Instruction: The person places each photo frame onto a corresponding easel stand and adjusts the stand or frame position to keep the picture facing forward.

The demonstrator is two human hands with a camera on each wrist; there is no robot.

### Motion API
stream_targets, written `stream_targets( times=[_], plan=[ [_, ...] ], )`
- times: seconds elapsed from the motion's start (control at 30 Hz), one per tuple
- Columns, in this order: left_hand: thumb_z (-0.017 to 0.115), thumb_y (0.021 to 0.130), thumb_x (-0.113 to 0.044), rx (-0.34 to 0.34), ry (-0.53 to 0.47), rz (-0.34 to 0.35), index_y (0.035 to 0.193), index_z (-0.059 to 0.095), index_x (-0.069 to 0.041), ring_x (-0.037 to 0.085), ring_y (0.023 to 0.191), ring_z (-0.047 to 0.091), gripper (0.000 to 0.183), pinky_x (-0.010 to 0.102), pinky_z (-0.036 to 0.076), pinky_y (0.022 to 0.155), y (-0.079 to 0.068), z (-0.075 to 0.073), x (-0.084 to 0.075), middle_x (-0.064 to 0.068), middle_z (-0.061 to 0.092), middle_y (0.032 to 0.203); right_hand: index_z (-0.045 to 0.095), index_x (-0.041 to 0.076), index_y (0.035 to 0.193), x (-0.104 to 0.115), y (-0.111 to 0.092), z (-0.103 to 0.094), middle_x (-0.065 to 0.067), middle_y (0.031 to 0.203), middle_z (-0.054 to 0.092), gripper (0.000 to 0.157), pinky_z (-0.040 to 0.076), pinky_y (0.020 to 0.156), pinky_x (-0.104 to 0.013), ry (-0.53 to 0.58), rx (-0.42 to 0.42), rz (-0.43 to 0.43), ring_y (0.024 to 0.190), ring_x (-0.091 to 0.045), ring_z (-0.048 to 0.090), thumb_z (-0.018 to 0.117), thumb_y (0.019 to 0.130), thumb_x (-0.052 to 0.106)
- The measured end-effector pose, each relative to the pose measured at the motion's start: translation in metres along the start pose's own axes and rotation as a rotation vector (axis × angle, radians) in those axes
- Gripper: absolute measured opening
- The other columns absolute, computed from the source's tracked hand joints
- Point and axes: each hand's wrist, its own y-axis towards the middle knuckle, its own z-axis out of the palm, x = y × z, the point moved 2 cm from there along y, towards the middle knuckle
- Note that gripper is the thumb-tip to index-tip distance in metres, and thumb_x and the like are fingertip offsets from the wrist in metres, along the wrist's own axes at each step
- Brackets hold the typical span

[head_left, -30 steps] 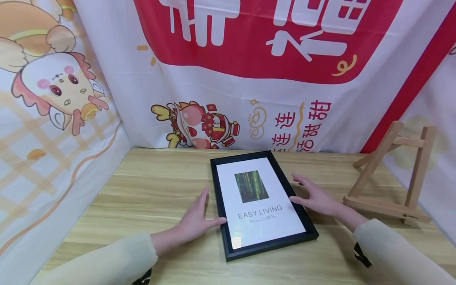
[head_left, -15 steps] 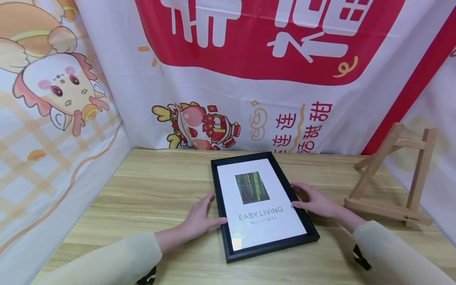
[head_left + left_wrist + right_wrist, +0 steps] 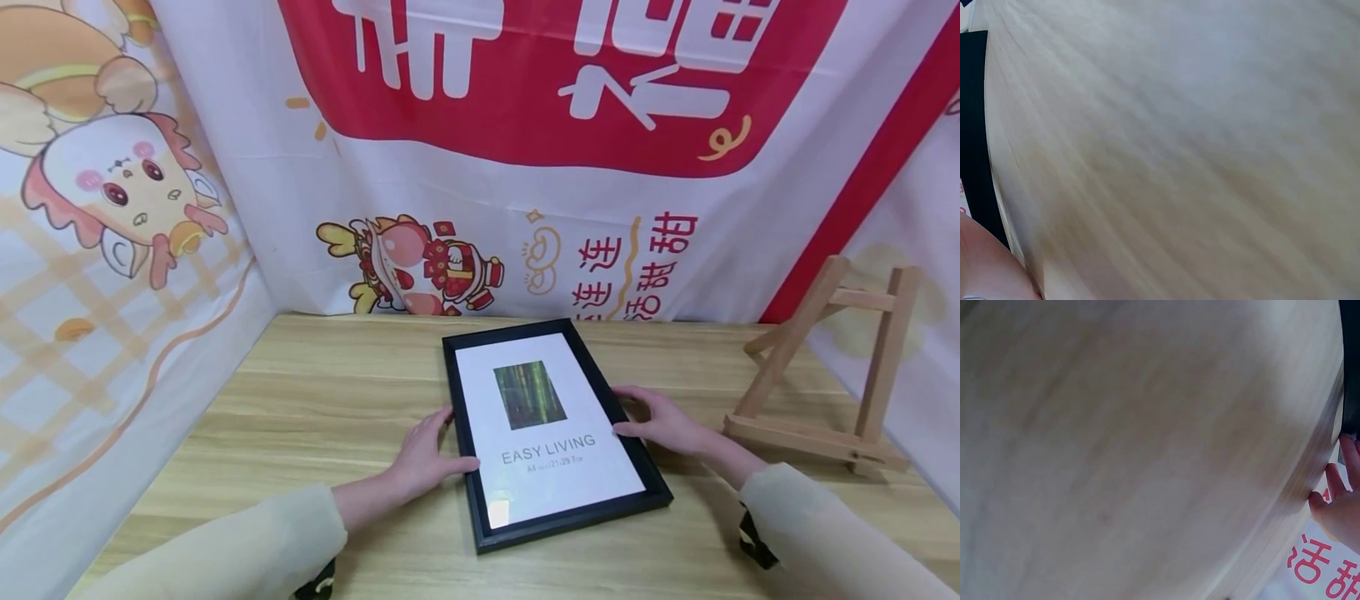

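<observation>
A black picture frame (image 3: 576,515) lies face up on the wooden table, slightly turned. Behind its glass is a white sheet with a small green bamboo picture and the words EASY LIVING. My left hand (image 3: 423,467) holds the left side, thumb over the border and fingers along the outer edge. On the opposite side my right hand (image 3: 663,423) grips the border the same way, its fingers bent against the edge. The left wrist view catches the dark border (image 3: 975,125) at its left margin; the right wrist view shows my fingers (image 3: 1335,481) beside the frame.
To the right stands a small wooden easel (image 3: 813,429) on the table (image 3: 330,375), close to my right forearm. A printed white and red cloth (image 3: 420,183) hangs along the back edge, with more patterned cloth at both sides.
Both hands have closed in on the frame's sides; the fingers that were spread away from it now lie at its edges. The frame itself stays where it was.
</observation>
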Motion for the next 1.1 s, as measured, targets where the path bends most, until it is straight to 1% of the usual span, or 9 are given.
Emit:
stream_targets(
  times=[0.13,0.3,0.53,0.6,0.73,0.83,0.93,1.03,1.1],
  plan=[
    [0.088,0.069,-0.030,-0.029,-0.004,-0.022,0.145,0.038,0.005,0.045,0.133,0.033,0.097,0.056,0.027,0.110,0.001,0.003,-0.001,0.024,0.040,0.146,0.042,-0.005,0.142,0.000,0.001,0.001,-0.026,0.143,0.044,0.065,0.026,0.109,-0.060,0.008,-0.009,0.015,0.134,-0.044,0.035,0.072,0.089,0.021],
    [0.088,0.068,-0.026,-0.058,-0.017,-0.017,0.144,0.038,0.006,0.044,0.131,0.035,0.096,0.054,0.028,0.110,0.001,0.004,0.000,0.024,0.042,0.144,0.044,-0.005,0.141,0.001,0.003,0.004,-0.026,0.142,0.044,0.063,0.025,0.110,-0.059,0.040,-0.033,0.040,0.135,-0.043,0.034,0.072,0.089,0.015],
    [0.089,0.067,-0.022,-0.064,-0.047,-0.039,0.144,0.038,0.005,0.043,0.130,0.035,0.096,0.054,0.030,0.109,0.000,0.005,-0.002,0.025,0.041,0.145,0.043,-0.007,0.140,0.004,0.003,0.008,-0.027,0.141,0.045,0.060,0.027,0.108,-0.060,0.054,-0.061,0.063,0.133,-0.043,0.037,0.070,0.090,0.011],
    [0.089,0.068,-0.022,-0.062,-0.058,-0.044,0.145,0.038,0.005,0.043,0.131,0.035,0.096,0.054,0.030,0.109,0.000,0.005,-0.003,0.024,0.040,0.146,0.043,-0.010,0.139,0.006,0.003,0.008,-0.029,0.139,0.046,0.058,0.031,0.107,-0.059,0.072,-0.068,0.041,0.130,-0.044,0.040,0.069,0.090,0.008],
    [0.088,0.069,-0.019,-0.060,-0.088,-0.051,0.145,0.038,0.004,0.045,0.132,0.032,0.094,0.054,0.028,0.110,0.000,0.005,-0.003,0.025,0.037,0.147,0.041,-0.011,0.139,0.011,0.000,0.008,-0.032,0.136,0.045,0.056,0.043,0.099,-0.054,0.152,-0.082,0.015,0.123,-0.046,0.047,0.066,0.091,0.003],
    [0.087,0.070,-0.017,-0.061,-0.127,-0.054,0.146,0.036,0.004,0.046,0.134,0.031,0.094,0.054,0.027,0.111,0.000,0.004,-0.003,0.026,0.035,0.148,0.039,-0.011,0.139,0.014,-0.001,0.008,-0.033,0.138,0.041,0.055,0.051,0.091,-0.048,0.249,-0.087,0.020,0.120,-0.048,0.049,0.064,0.091,-0.001],
    [0.086,0.071,-0.014,-0.057,-0.172,-0.063,0.148,0.033,0.002,0.045,0.136,0.029,0.095,0.054,0.026,0.111,-0.001,0.004,-0.003,0.027,0.032,0.149,0.036,-0.012,0.140,0.016,-0.001,0.007,-0.034,0.140,0.035,0.056,0.055,0.085,-0.042,0.319,-0.084,0.009,0.118,-0.048,0.050,0.062,0.092,-0.003],
    [0.084,0.072,-0.010,-0.046,-0.252,-0.068,0.152,0.028,-0.003,0.042,0.138,0.028,0.098,0.052,0.025,0.112,-0.002,0.003,-0.004,0.024,0.032,0.151,0.035,-0.011,0.141,0.018,-0.003,0.004,-0.034,0.142,0.032,0.056,0.056,0.080,-0.038,0.335,-0.098,0.001,0.114,-0.046,0.054,0.061,0.092,-0.003],
    [0.083,0.073,-0.005,-0.025,-0.330,-0.060,0.154,0.023,-0.005,0.041,0.135,0.035,0.101,0.049,0.030,0.110,-0.002,0.003,-0.007,0.025,0.038,0.147,0.034,-0.009,0.143,0.021,-0.005,0.000,-0.032,0.144,0.030,0.057,0.056,0.079,-0.036,0.342,-0.114,-0.003,0.114,-0.045,0.055,0.060,0.093,-0.003]
  ],
)
